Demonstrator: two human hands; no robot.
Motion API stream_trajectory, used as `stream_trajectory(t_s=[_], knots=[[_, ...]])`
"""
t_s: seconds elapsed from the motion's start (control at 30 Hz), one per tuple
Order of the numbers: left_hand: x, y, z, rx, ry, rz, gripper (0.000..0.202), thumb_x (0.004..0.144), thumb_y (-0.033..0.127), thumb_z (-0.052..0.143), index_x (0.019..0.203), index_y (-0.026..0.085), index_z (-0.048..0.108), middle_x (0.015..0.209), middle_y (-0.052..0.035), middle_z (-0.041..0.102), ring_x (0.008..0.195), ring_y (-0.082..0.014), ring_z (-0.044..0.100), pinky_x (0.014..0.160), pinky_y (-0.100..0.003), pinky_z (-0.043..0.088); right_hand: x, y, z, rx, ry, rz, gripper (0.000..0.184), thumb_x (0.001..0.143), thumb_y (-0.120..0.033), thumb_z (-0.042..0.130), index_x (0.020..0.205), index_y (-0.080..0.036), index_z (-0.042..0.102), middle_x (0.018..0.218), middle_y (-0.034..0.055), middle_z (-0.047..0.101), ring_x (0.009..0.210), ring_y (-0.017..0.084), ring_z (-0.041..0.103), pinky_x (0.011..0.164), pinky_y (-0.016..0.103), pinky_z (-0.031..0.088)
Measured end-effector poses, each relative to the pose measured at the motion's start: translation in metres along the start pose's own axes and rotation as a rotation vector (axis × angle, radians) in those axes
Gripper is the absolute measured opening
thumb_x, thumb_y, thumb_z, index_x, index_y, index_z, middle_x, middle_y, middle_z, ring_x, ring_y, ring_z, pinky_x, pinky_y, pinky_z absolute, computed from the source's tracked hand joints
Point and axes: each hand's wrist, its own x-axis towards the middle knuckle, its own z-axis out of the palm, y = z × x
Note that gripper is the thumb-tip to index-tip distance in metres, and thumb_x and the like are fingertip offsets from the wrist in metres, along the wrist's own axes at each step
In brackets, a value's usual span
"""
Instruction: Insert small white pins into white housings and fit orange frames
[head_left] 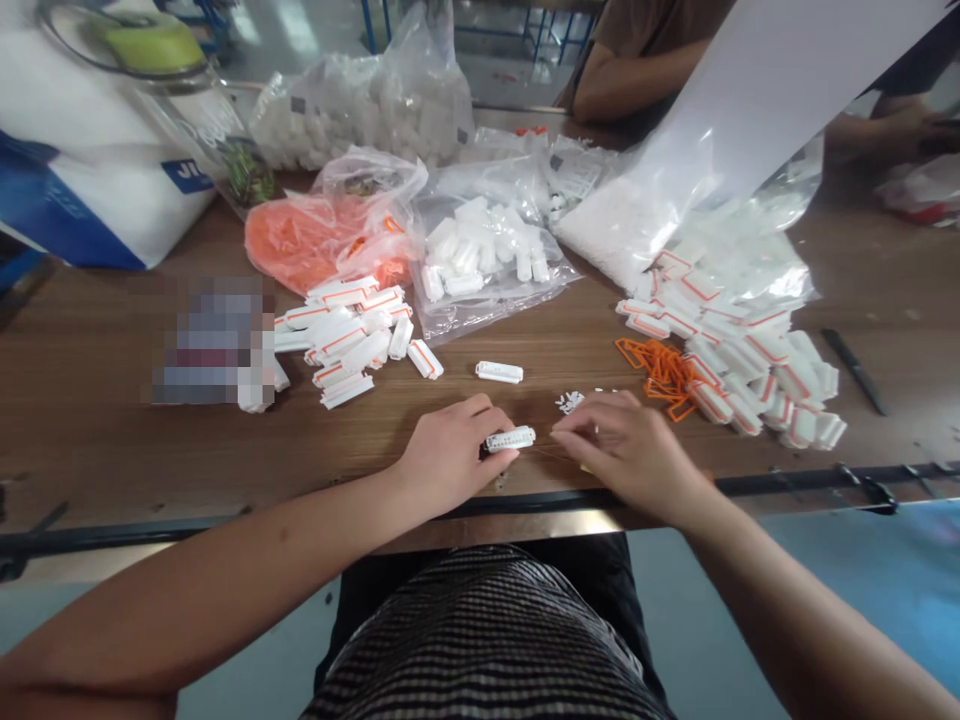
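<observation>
Just below centre, the left hand (450,455) holds a white slotted housing (511,438) (probably light, stiff, best held by one end); the right hand (634,447) pinches narrowly, contents unclear.

- Exposure: moderate overall; the brown tabletop (112,340) reads fairly even, duller toward its left and right ends.
- Glare: pale streaks on the floor (300,30) at 11 o'clock; warm sheen along the table's front edge (592,522) at 5.
- Highlights: bright glints on the clear bag (517,285) at 12; the white parts inside wash out.
- Shadows: soft-edged among the piled parts (750,355) at 3.
- Sharpness: the seated person (645,75) at 1 appears dim and soft.
- Distortion: wide-angle bowing; forearms stretch toward 4 and 8.
- Obscured: pixelated block (210,350) at 9.
</observation>
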Motion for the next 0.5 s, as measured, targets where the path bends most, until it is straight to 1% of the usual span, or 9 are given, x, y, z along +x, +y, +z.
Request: stream_trajectory(t_s=[0.07, 0.17, 0.33, 0.5], knots=[[0.0, 0.0, 0.0, -0.003, 0.008, 0.015, 0.009, 0.085, 0.027, 0.068, 0.092, 0.021, 0.067, 0.086, 0.0019, 0.064, 0.069, -0.0126, 0.06, 0.064, -0.025, 0.046, 0.003, -0.009, 0.017, 0.046, -0.011, -0.076, 0.017, 0.088, -0.024, 0.057, 0.073, -0.022, 0.067, 0.068, -0.002, 0.067, 0.068, 0.014, 0.061, 0.075, 0.033, 0.041], [0.0, 0.0, 0.0, 0.001, 0.006, 0.03, 0.011, 0.086, 0.029, 0.068, 0.092, 0.02, 0.067, 0.086, 0.0005, 0.064, 0.072, -0.0139, 0.061, 0.064, -0.026, 0.046, 0.006, -0.011, 0.03, 0.037, 0.003, -0.095, 0.016, 0.088, -0.02, 0.058, 0.074, -0.021, 0.065, 0.071, -0.0017, 0.067, 0.07, 0.013, 0.06, 0.076, 0.034, 0.037], [-0.001, 0.0, -0.001, 0.013, -0.017, 0.017, 0.012, 0.088, 0.032, 0.065, 0.092, 0.021, 0.066, 0.088, -0.0002, 0.064, 0.076, -0.0153, 0.063, 0.066, -0.027, 0.047, 0.008, -0.009, 0.028, -0.055, -0.002, -0.151, 0.02, 0.09, -0.021, 0.057, 0.072, -0.019, 0.064, 0.067, -0.0008, 0.063, 0.068, 0.014, 0.056, 0.074, 0.033, 0.034], [-0.001, 0.0, -0.001, 0.027, -0.017, 0.009, 0.011, 0.087, 0.029, 0.067, 0.093, 0.02, 0.066, 0.09, 0.0006, 0.065, 0.078, -0.0159, 0.064, 0.066, -0.028, 0.047, 0.008, -0.016, 0.025, -0.284, 0.023, -0.303, 0.023, 0.091, -0.02, 0.056, 0.071, -0.018, 0.068, 0.067, 0.0011, 0.065, 0.068, 0.016, 0.056, 0.072, 0.035, 0.033]])
